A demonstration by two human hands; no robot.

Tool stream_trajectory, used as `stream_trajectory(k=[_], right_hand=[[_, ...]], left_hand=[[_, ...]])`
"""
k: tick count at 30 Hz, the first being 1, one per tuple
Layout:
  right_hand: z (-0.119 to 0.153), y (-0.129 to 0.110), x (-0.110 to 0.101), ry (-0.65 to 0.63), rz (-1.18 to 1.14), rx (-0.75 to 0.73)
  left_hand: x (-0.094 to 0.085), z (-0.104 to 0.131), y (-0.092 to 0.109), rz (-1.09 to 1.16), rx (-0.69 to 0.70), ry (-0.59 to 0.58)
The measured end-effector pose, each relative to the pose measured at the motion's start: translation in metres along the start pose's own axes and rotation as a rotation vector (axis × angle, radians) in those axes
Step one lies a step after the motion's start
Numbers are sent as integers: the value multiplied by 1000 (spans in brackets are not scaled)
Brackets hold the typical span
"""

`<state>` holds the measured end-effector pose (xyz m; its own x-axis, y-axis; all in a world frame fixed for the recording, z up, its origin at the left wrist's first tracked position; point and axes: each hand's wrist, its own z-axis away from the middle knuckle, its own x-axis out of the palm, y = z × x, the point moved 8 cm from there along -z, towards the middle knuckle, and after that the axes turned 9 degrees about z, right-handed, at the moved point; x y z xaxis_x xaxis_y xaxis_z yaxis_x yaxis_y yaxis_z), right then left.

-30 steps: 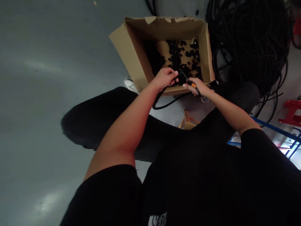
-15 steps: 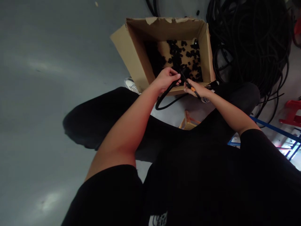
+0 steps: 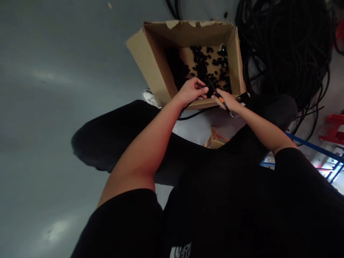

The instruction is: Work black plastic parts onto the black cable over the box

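Floor (image 3: 53, 89): grey and smooth, filling the left of the view under my legs.
Shoe (image 3: 148, 96): a white shoe tip shows just left of the box's near corner.
Cardboard box (image 3: 150, 61): open on the floor in front of my knees, with a torn upper edge and one flap bent out to the left.
Cut pieces (image 3: 212, 66): many short black bits lie loose on the box bottom, heaped darker toward its left side.
Left hand (image 3: 191, 91): my grip is clenched on the black cable, fingers curled over it at the box's near rim.
Black cable (image 3: 192, 115): it runs from my left grip down in a low curve just in front of the box, above the floor; its end lies between my two hands.
Right hand (image 3: 225, 99): my grip is closed around the cutters, just beside my left hand and over the near rim.
Cutters (image 3: 219, 97): dark blades point up-left toward the cable end, with an orange patch at the handle; I cannot tell whether the blades touch the cable.
Cable pile (image 3: 290, 46): a big tangle of black cable sits right of the box.
Stool (image 3: 215, 138): a bit of wooden frame shows between my legs.
Blue frame (image 3: 314, 147): a blue bar at far right, near a red stool (image 3: 333, 127).
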<state>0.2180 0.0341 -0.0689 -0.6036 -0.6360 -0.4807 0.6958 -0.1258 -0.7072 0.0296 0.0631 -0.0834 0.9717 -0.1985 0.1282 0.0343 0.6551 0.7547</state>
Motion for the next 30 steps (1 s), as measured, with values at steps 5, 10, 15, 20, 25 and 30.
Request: stream_trajectory(k=[5, 10, 15, 20, 25, 30], right_hand=[[-1, 16, 5, -62, -46, 99], [-4, 28, 19, -132, -151, 152], [-9, 21, 25, -152, -261, 60], [-8, 11, 28, -173, -217, -24], [-4, 5, 18, -117, -86, -16], [-3, 9, 0, -2, -38, 88]], left_hand=[[-12, -5, -5, -171, 81, 30], [-19, -10, -10, -215, 88, 31], [-12, -7, -5, -126, 32, 50], [0, 0, 0, -75, 15, 8], [0, 0, -1, -79, 5, -16], [-6, 0, 1, -95, 4, -12]])
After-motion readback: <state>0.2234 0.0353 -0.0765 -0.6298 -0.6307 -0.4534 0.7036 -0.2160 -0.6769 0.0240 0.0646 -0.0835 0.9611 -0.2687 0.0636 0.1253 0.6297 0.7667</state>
